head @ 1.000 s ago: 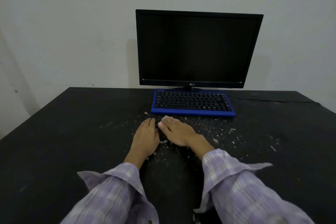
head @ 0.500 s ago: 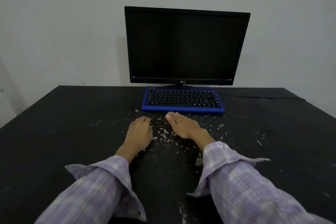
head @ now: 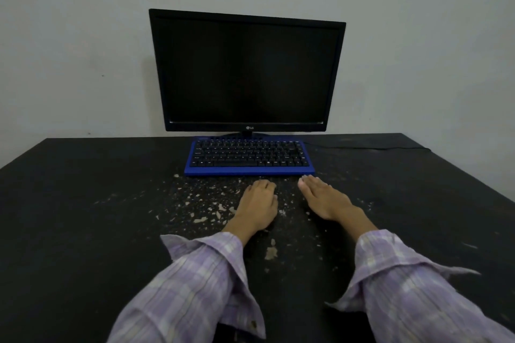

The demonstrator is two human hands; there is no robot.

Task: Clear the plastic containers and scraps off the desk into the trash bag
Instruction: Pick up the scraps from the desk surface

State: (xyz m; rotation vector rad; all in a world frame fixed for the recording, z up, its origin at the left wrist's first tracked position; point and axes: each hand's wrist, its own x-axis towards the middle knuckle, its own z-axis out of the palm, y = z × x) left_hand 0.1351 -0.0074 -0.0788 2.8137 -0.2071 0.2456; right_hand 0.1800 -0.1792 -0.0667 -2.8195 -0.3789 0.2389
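Resting on the desk (head: 83,203) among pale scraps (head: 211,203), our left hand (head: 257,206) lies loosely curled; our right hand (head: 324,200) lies flat, fingers straight, holding nothing.

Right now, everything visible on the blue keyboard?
The keyboard is compact, with a bright blue frame and black keys with faint pale legends; it looks like plastic. It lies flat on the black desk, right in front of the dark monitor, its far edge at the monitor's stand. Pale scraps are scattered on the desk just before its near edge. The right hand lies flat with its fingertips near the front right corner; contact cannot be told.
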